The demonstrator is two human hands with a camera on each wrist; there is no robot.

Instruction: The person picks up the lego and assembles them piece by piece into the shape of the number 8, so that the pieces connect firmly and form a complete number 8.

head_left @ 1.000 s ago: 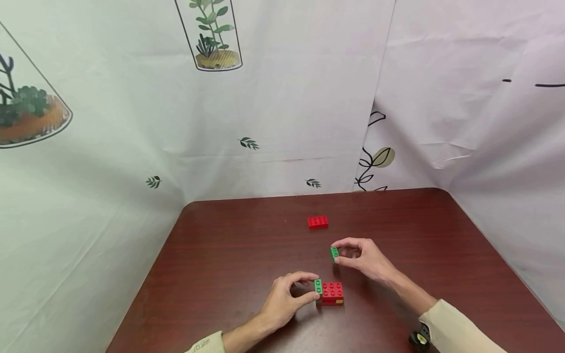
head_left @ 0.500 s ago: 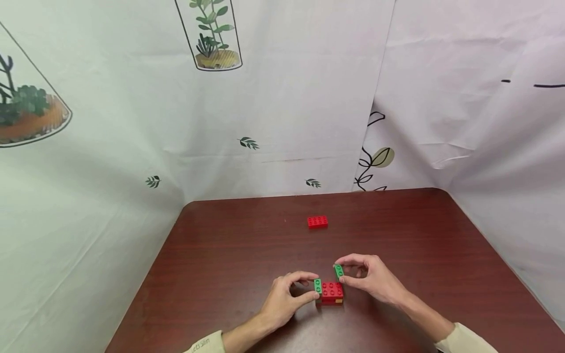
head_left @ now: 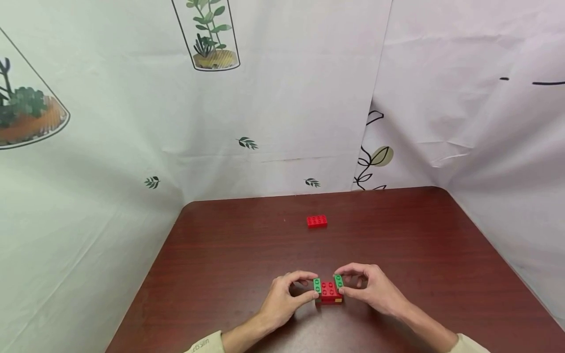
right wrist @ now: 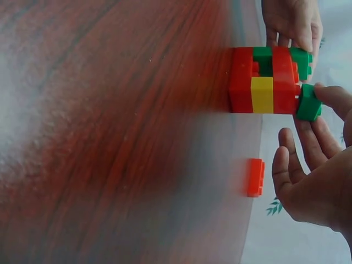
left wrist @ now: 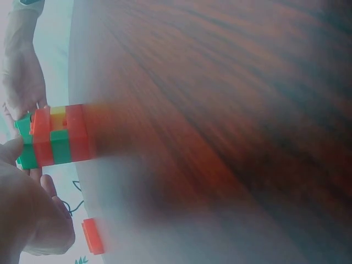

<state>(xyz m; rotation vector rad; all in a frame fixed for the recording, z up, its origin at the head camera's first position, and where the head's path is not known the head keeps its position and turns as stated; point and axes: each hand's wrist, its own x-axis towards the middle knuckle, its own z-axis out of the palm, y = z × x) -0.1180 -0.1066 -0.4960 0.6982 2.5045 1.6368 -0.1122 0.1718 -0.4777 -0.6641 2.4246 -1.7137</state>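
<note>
A stack of toy building bricks (head_left: 329,293) stands on the table, red at bottom and top. Between the red layers sit a yellow brick (right wrist: 262,94) and a green brick (left wrist: 60,146), with a gap between them. My left hand (head_left: 282,300) pinches a two-stud green brick (head_left: 317,286) seated on the stack's left end. Over the right end, my right hand (head_left: 375,290) pinches a second green brick (right wrist: 309,103) between thumb and fingers. That brick is slightly tilted, at the studs of the top red brick; whether it is pressed down, I cannot tell.
A loose red brick (head_left: 317,221) lies farther back on the dark wooden table (head_left: 238,245). White cloth (head_left: 273,98) printed with plants hangs behind the table and along its sides.
My right hand has come toward me with its green brick, from behind the stack to over its right end. The left hand stays in place on its green brick.
</note>
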